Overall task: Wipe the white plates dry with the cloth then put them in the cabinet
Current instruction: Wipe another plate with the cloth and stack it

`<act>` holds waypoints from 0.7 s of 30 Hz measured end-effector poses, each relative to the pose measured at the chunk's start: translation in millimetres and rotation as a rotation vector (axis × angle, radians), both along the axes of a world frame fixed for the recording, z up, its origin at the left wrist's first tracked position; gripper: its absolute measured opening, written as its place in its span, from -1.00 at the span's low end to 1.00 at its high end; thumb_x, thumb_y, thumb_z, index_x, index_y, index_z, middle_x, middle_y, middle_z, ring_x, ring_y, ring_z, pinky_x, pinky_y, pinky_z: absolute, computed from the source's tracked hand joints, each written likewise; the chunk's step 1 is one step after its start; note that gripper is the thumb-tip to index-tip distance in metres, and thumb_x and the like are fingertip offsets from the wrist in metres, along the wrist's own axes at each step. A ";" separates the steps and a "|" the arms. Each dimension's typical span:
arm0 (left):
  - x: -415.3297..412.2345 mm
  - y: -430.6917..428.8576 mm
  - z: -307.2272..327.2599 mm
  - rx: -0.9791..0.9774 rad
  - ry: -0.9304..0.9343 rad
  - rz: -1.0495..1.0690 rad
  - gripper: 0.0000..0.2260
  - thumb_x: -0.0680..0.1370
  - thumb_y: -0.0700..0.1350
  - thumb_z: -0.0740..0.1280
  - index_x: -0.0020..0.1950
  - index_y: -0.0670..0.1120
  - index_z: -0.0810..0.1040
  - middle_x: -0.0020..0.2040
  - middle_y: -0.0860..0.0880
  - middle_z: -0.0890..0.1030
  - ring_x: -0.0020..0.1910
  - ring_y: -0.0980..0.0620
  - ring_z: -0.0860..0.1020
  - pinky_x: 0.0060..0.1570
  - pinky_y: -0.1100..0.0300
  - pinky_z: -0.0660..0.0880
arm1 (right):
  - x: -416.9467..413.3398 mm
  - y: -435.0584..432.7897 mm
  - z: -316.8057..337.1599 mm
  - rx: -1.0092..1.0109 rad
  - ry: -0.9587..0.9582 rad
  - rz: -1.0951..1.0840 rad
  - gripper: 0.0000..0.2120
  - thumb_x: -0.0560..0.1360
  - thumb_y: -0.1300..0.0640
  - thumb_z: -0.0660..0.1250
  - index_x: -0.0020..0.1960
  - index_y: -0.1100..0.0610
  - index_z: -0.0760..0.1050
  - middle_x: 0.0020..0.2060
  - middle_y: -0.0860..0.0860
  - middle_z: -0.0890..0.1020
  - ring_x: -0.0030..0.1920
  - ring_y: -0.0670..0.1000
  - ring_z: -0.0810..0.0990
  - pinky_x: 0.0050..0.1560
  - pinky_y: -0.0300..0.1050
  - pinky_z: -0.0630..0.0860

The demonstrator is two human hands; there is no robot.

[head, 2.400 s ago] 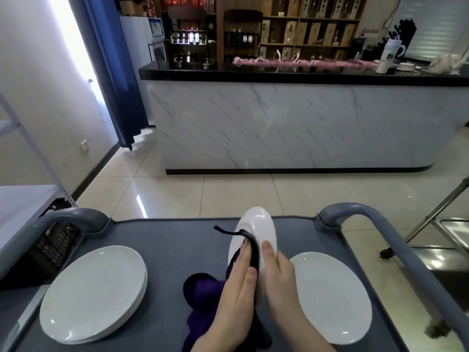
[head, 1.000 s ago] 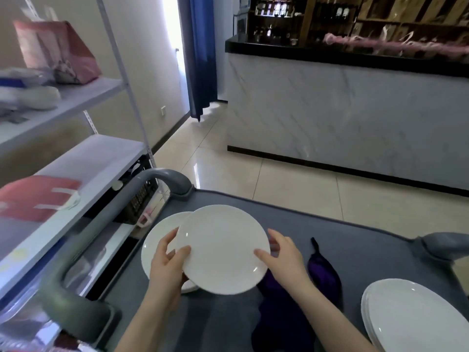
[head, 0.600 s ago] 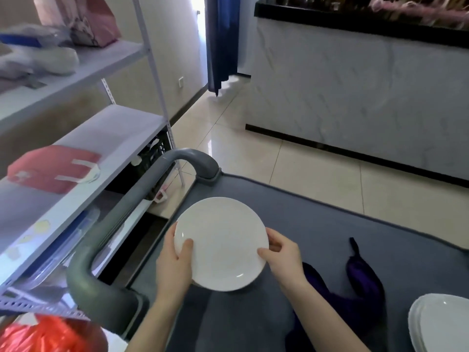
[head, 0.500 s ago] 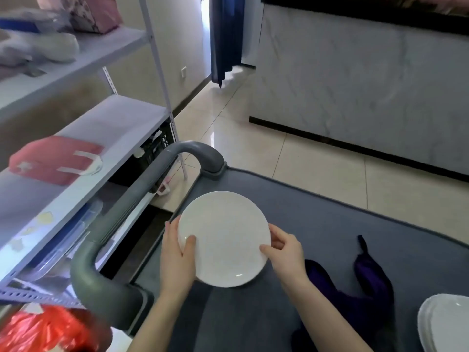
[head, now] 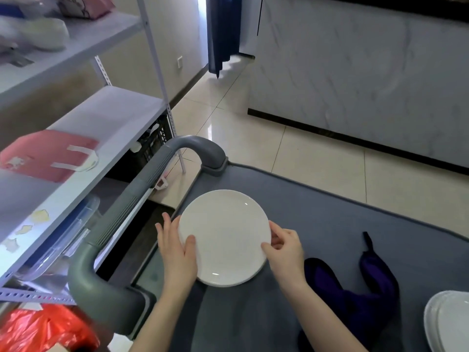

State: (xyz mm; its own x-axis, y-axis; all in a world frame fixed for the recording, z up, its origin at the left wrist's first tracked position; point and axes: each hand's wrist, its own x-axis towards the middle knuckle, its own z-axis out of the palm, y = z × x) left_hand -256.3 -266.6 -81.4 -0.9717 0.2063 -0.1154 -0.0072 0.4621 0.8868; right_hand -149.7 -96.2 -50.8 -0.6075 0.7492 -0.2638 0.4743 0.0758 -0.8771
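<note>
While both our hands are on it, the round white ceramic plate (head: pixel 223 237): level and face up at the left end of the flat grey cart top (head: pixel 330 212); we cannot tell whether anything lies beneath it.
Left hand (head: pixel 177 252): we grip the plate's left rim, thumb on its upper face, fingers stretched along the outer edge.
Right hand (head: pixel 285 250): we pinch the right rim between thumb and curled fingers.
Crumpled purple cloth (head: pixel 355 288): loose on the cart top, right of the plate, touched by neither hand.
Stack of white plates (head: pixel 449 323): at the cart top's right end, partly cut off.
Curved grey handle (head: pixel 142 199): along the cart top's left edge.
White metal shelving rack (head: pixel 101 118): left of the cart top, beyond the handle.
</note>
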 end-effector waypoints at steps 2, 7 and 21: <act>-0.4 0.4 0.6 -0.020 0.019 0.009 -0.52 0.63 -0.26 0.16 0.55 -0.08 0.20 0.63 0.06 -0.03 0.58 0.13 -0.18 0.51 0.06 -0.12 | 0.2 0.8 -1.6 0.002 -0.002 0.002 -0.50 0.44 0.37 0.32 0.28 -0.04 0.57 0.01 -0.04 0.47 -0.09 -0.09 0.58 -0.07 -0.44 0.43; 3.2 0.9 7.9 -0.118 0.033 -0.007 -0.49 0.65 -0.22 0.15 0.60 -0.12 0.09 0.62 0.01 0.06 0.59 0.05 -0.12 0.51 0.11 -0.12 | 3.5 5.9 -1.6 0.000 -0.027 0.075 -0.52 0.48 0.31 0.34 0.33 -0.05 0.53 0.03 -0.03 0.43 -0.05 -0.09 0.56 -0.14 -0.53 0.41; 121.3 107.8 62.0 0.168 0.115 -0.313 -0.75 0.58 -0.29 0.27 -0.02 0.08 0.57 -0.17 0.20 0.67 -0.19 0.20 0.64 -0.18 0.45 0.47 | 159.4 92.8 39.6 0.221 0.062 -0.059 -0.81 0.53 0.23 0.39 0.08 0.02 0.65 -0.09 -0.13 0.69 -0.09 -0.28 0.61 -0.09 -0.49 0.45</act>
State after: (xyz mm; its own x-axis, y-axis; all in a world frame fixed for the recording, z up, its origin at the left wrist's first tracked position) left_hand -135.0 -158.8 -19.4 -0.8631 0.5024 0.0517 0.2159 0.2743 0.9371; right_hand 9.7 -3.4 -11.3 -0.5713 0.8190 -0.0530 0.4293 0.2432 -0.8698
